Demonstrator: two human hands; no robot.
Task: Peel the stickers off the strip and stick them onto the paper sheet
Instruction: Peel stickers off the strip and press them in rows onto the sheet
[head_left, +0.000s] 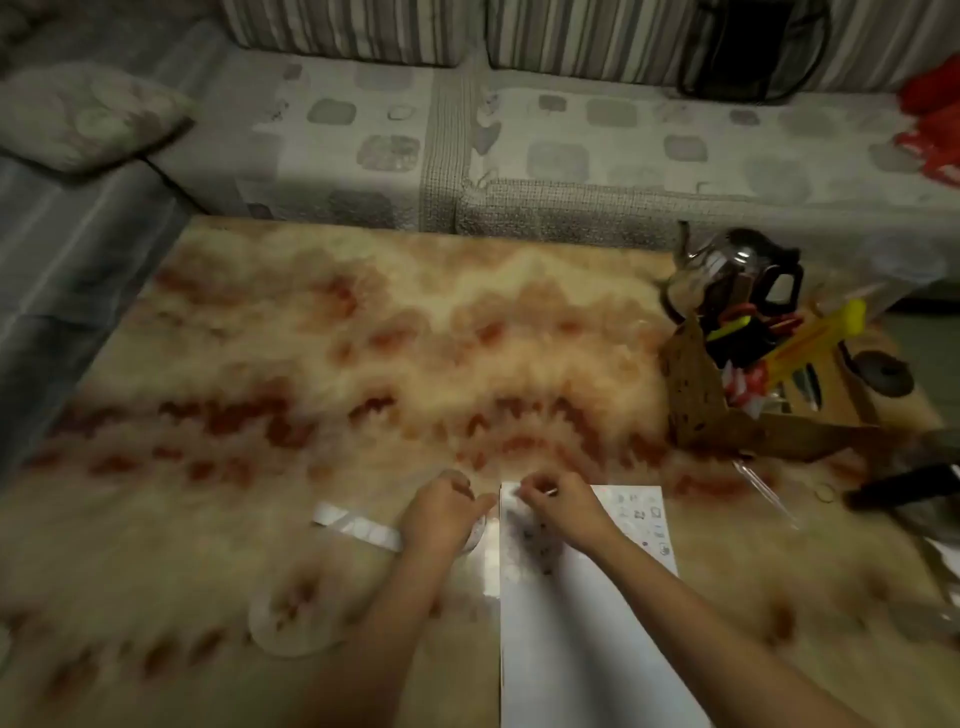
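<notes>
Left hand (447, 514): clenched round the near end of the long white sticker strip (356, 526), which trails leftward flat on the desk, just beside the sheet.
Right hand (558, 506): fingertips bunched over the far-left corner of the white rectangular paper sheet (582, 639); blur hides whether a sticker is pinched there, so I cannot tell.
Done: small printed stickers (641, 514) sit at the sheet's far-right corner; a few dark marks run beside the right wrist.
Remaining: most of the sheet is bare; judged early to middle. The strip's remaining stock is unreadable.
Edges: the sheet's left edge lies between the hands; its near end runs out of frame.
Room: the glossy marbled beige-and-red desk (363, 364) is open ahead and leftward; a cluttered brown cardboard box (696, 400) stands well apart to the right.
</notes>
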